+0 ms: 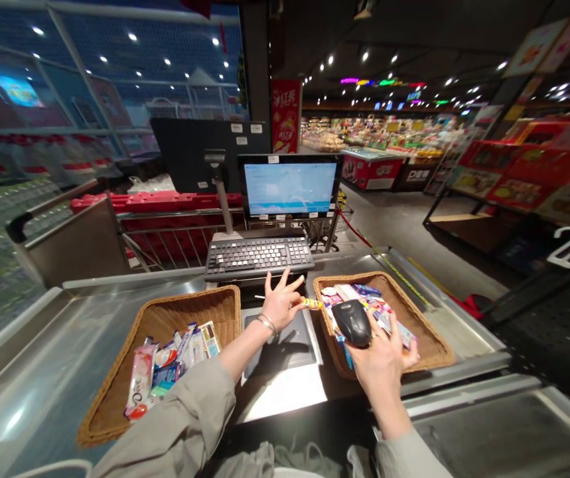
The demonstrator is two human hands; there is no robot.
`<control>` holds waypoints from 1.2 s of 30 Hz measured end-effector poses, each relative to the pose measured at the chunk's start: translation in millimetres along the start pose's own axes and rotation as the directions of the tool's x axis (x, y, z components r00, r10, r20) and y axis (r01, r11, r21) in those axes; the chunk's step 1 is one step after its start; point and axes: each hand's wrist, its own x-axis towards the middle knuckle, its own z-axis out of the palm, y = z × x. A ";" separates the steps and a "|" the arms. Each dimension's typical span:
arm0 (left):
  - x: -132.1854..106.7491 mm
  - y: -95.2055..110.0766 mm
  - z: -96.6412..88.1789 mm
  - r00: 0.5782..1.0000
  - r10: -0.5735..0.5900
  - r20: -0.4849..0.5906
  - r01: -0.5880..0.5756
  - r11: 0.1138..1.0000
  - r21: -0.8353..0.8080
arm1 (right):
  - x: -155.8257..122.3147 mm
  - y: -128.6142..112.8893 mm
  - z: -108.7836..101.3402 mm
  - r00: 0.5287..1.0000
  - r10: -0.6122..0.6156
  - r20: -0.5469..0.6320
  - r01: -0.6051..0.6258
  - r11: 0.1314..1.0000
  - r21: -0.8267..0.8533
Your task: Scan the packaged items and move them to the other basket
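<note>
My left hand (278, 305) is over the counter's middle, between the baskets. Its thumb and a finger pinch a yellow-wrapped lollipop (311, 303), the other fingers spread; a thin white stick shows on the hand's far side. My right hand (384, 355) is closed around a black handheld barcode scanner (352, 323), held above the right wicker basket (428, 338). Packaged sweets (364, 292) lie in that basket, partly hidden by the scanner and hand. The left wicker basket (160, 305) holds several packs, among them a pink Dove chocolate bar (141, 375).
Behind the hands stand a black keyboard (259, 255) and a lit monitor (292, 189). A flat grey plate (285, 348) is set in the metal counter (40, 358) below my left hand. Red shop displays (518, 166) are at the right.
</note>
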 end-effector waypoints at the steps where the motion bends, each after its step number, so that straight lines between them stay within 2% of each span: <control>1: 2.3 2.2 2.0 1.000 0.010 0.004 -0.010 1.000 -0.003 | 0.0 3.3 -0.2 1.000 0.010 -0.004 -0.010 1.000 -0.006; 10: 22.8 20.6 18.7 0.992 0.119 0.048 -0.118 0.993 -0.026 | -2.5 32.7 -6.9 0.992 0.123 -0.032 -0.125 0.990 -0.060; 20: 42.9 36.5 35.8 0.962 0.234 0.142 -0.226 0.972 -0.068 | -3.0 54.5 -18.7 0.974 0.201 -0.105 -0.211 0.973 -0.090; 27: 53.3 42.0 48.8 0.941 0.298 0.162 -0.284 0.953 -0.101 | -8.7 73.1 -20.6 0.966 0.201 -0.162 -0.224 0.965 -0.138; 36: 66.1 51.4 68.2 0.923 0.337 0.184 -0.314 0.938 -0.145 | -13.8 83.8 -30.1 0.961 0.229 -0.154 -0.254 0.952 -0.170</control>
